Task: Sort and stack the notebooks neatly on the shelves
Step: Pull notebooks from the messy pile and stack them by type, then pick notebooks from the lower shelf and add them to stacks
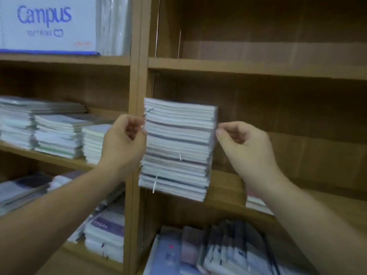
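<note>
Brown wooden shelving (137, 76) fills the frame, and at centre the stack of notebooks (178, 147) seems to rest on the middle shelf (228, 185) of the right-hand bay, leaning a little. The left hand (123, 143) and right hand (248, 149) flank it, fingers loosely curled, tips at its side edges. I cannot tell whether they pinch it, and so tall, heavy and slippery a pile is best clasped low on both sides. The left-centre compartment holds flat piles (57, 135), the lower right one upright notebooks (228, 251).
</note>
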Tool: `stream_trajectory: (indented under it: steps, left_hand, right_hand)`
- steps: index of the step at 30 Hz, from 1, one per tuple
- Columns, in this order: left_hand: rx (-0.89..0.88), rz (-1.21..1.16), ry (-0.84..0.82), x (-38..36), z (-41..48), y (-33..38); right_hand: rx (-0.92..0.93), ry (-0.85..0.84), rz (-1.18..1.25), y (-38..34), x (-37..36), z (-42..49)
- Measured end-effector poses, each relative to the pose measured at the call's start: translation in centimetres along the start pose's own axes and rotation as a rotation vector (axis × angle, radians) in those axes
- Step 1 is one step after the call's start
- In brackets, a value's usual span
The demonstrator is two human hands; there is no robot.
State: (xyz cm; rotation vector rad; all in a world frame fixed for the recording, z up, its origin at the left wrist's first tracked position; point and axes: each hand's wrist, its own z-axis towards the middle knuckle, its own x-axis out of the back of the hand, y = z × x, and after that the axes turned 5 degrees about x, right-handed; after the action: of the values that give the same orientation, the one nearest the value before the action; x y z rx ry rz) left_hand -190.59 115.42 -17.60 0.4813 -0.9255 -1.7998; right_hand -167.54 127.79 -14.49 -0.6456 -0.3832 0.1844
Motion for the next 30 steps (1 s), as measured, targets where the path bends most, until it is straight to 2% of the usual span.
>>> stream_trajectory:
  steps: [2, 4, 6, 8, 10, 12, 15, 18, 22, 25, 27, 30]
  left_hand:
    - [-0.009, -0.022, -0.106, -0.9, -4.2, -1.1]
    - [0.036, 0.007, -0.228, -2.4, -8.9, -3.3]
    - [0.124, 0.063, -0.339, -4.5, -13.7, -6.6]
    - [0.284, 0.105, -0.425, -6.4, -18.5, -10.7]
    - [0.438, 0.161, -0.481, -8.4, -22.7, -14.4]
    - [0.506, 0.206, -0.519, -10.8, -25.8, -16.9]
    - [0.552, 0.163, -0.535, -14.9, -28.0, -18.0]
    - [0.645, 0.081, -0.562, -18.7, -28.6, -18.1]
    - [0.584, 0.068, -0.527, -23.1, -27.5, -17.9]
    - [0.485, 0.123, -0.622, -25.9, -26.0, -17.2]
    - [0.433, 0.213, -0.667, -27.2, -25.5, -17.1]
    - [0.435, 0.290, -0.594, -28.7, -25.4, -17.1]
  right_hand:
    - [0.002, -0.097, 0.016, 1.3, 0.2, -4.2]
    - [-0.081, -0.301, -0.046, 3.4, -0.3, -9.0]
    - [-0.199, -0.479, -0.152, 6.7, -0.8, -13.4]
    - [-0.347, -0.553, -0.220, 10.3, -1.2, -17.1]
    - [-0.497, -0.562, -0.221, 13.7, -1.3, -19.8]
    - [-0.580, -0.517, -0.232, 16.4, -0.9, -21.5]
    - [-0.595, -0.391, -0.281, 20.5, -0.2, -22.7]
    - [-0.592, -0.341, -0.363, 23.5, 0.4, -23.2]
    - [-0.560, -0.317, -0.529, 26.4, 3.0, -24.0]
    - [-0.543, -0.256, -0.629, 28.8, 5.7, -24.7]
    - [-0.577, -0.245, -0.630, 30.3, 6.7, -25.1]
    - [-0.628, -0.356, -0.526, 31.7, 6.8, -26.1]
